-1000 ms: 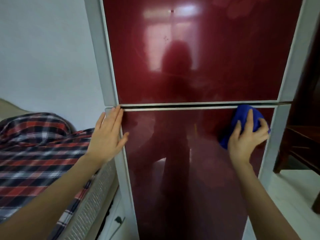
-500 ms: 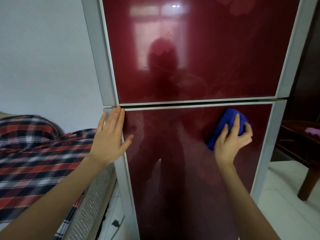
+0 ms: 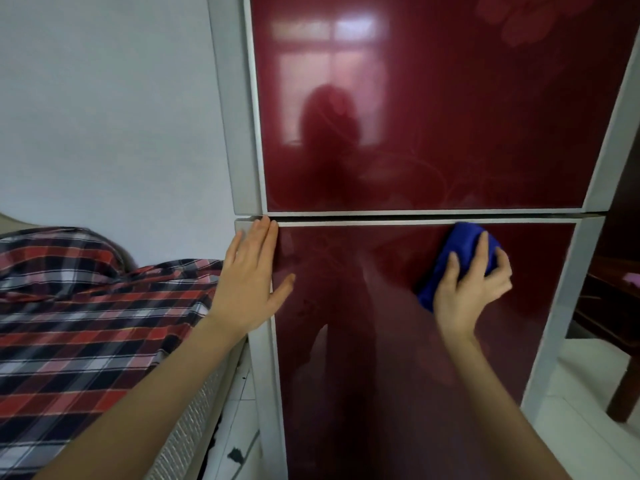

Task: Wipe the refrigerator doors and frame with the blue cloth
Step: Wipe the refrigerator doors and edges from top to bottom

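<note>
The right hand, fingers curled, gripped the bunched blue cloth against the red lower refrigerator door, near its 2 o'clock corner. The left hand lay flat, fingers straight, on the door's grey frame at 10 o'clock.

At right of centre the right hand presses the blue cloth against the lower red door just under its top edge, while the left hand rests flat on the grey frame at centre left.
</note>
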